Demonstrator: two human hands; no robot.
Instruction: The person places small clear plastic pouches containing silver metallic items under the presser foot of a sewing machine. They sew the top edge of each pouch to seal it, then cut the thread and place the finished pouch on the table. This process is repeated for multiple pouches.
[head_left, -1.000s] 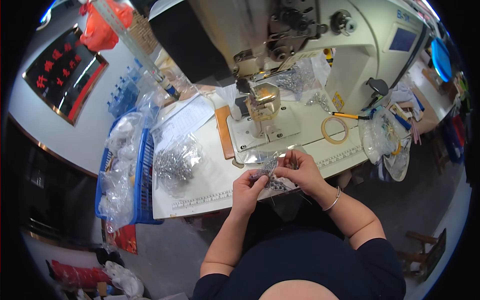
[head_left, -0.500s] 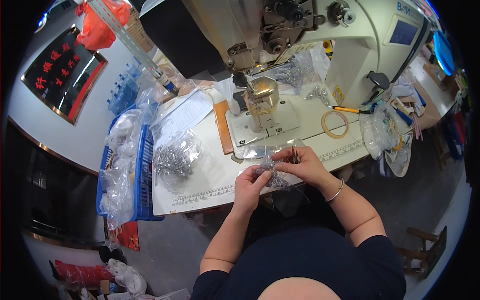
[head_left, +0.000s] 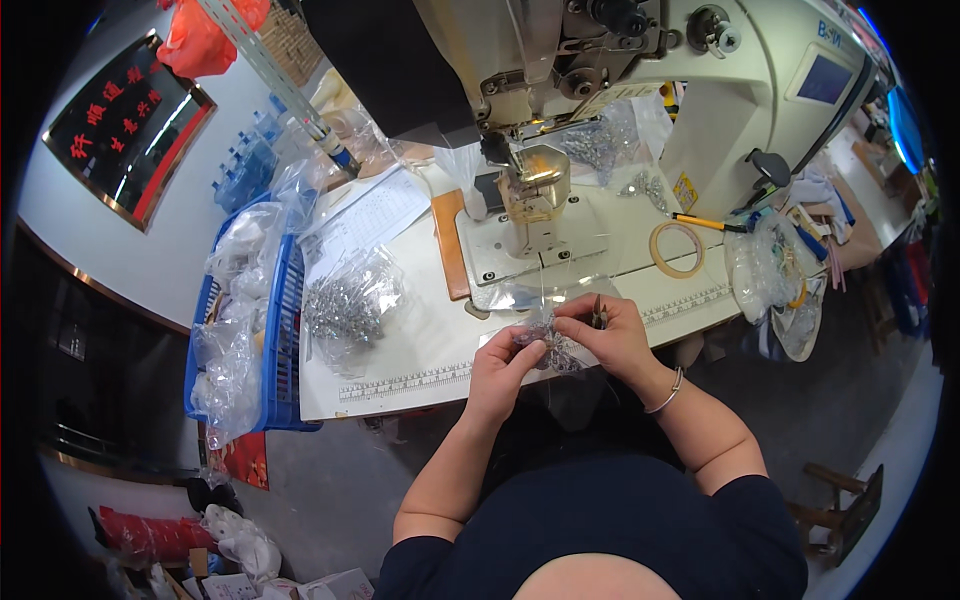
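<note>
A small, silvery, glittery beaded piece with loose threads [head_left: 562,358] is between both hands at the table's front edge. My left hand [head_left: 496,372] pinches its left side, thumb on top. My right hand [head_left: 618,345] is closed at its upper right side, fingers bent. Pointed dark metal blades, perhaps of thread snips [head_left: 600,313], stick up from the right hand; their handles are hidden. Just beyond the hands stands the sewing machine [head_left: 535,190], with a clear plastic sheet [head_left: 545,293] in front of its base.
A clear bag of silvery pieces [head_left: 345,310] lies at left, beside a blue basket of plastic bags [head_left: 283,340]. To the right are a tape roll [head_left: 677,250], a yellow-black pen-like tool [head_left: 705,222] and a ruler strip [head_left: 690,303]. Papers [head_left: 370,215] lie behind.
The view has shifted slightly. Both hands keep their hold on the glittery piece, and the right fingers and blades have turned a little.
</note>
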